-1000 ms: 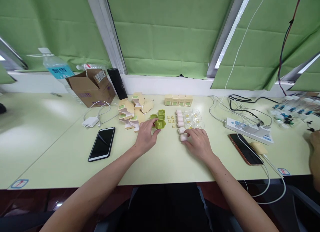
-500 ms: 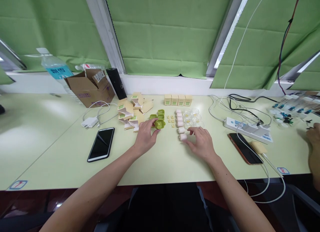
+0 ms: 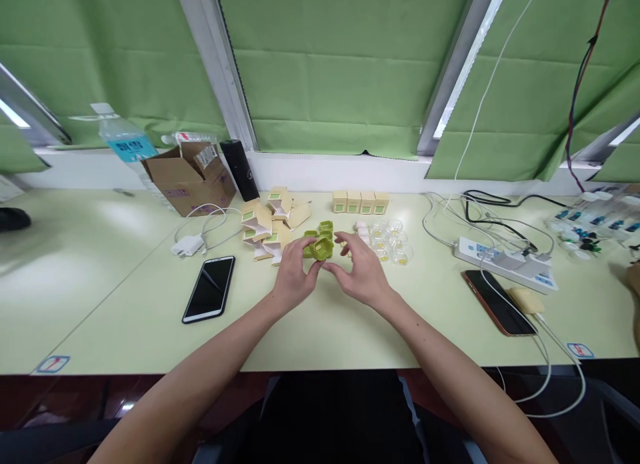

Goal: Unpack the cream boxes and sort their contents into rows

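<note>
My left hand [image 3: 294, 276] pinches a small green flower-shaped cup [image 3: 322, 249] between thumb and fingers, tilted so its hollow faces me. My right hand [image 3: 365, 274] hovers just to the right of that cup, thumb and fingers apart, with nothing visible between them. Behind the held cup stand more green cups [image 3: 326, 226]. Pale pink cylinders [image 3: 361, 228] are partly hidden by my right hand, as are the tiny yellow pieces near its fingertips. Several clear domed cups [image 3: 395, 234] with yellow centres lie to the right of the cylinders.
Loose cream boxes [image 3: 257, 219] are heaped at the left, and a row of closed cream boxes [image 3: 360, 203] stands behind. A phone [image 3: 209, 289] lies left, another phone [image 3: 495, 303] right, near a power strip [image 3: 505, 264] with cables. A cardboard box [image 3: 187, 184] stands at the back left.
My right hand has moved left from the pink cylinders to beside the green cup. My left hand still holds that cup. The view has shifted slightly.
</note>
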### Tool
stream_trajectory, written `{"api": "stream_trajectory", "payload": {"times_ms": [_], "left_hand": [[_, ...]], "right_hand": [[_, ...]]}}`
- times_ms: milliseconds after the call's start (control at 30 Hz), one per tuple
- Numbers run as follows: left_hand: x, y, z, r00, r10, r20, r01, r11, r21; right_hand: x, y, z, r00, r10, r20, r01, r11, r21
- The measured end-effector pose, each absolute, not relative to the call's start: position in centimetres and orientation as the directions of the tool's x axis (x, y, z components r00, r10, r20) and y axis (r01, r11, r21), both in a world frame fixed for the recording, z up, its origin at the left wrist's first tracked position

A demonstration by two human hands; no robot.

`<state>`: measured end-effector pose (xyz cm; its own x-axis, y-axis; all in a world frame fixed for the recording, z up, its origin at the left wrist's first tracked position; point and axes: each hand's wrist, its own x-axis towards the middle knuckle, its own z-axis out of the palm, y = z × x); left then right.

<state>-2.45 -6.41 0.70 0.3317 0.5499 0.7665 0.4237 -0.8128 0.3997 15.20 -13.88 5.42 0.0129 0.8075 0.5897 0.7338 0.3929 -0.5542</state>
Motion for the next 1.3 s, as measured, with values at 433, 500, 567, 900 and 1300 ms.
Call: {"api": "stream_trajectory", "payload": {"times_ms": [433,500,567,900,1300], "left_hand": [[-2.5,-6.7,1.6,0.322,0.591,0.74,0.193,-0.806,0.56],[-2.4,-6.6,1.7,0.319,0.607,0.728,0.165,-0.792,0.588],[-2.4,-6.5,1.7,0.32,0.627,0.71,0.155,-0.774,0.614],[-2.1,-6.1,1.6,0.29,0.676,0.677,0.065,-0.72,0.691],[-2.2,-6.2,1.9,0.244,0.77,0.59,0.015,-0.611,0.791]], "right_hand": [[14.7,-11.1,1.8,0.136,0.871,0.473,0.018,0.475,-0.88],[15.0,-11.2,1.9,0.151,0.872,0.465,-0.023,0.474,-0.88],[15.0,-11.3,2.0,0.155,0.874,0.461,-0.035,0.472,-0.881],[14.3,-11.8,1.9,0.141,0.868,0.476,-0.024,0.483,-0.875],[14.1,-11.7,1.3,0.139,0.859,0.492,0.032,0.493,-0.87]]}}
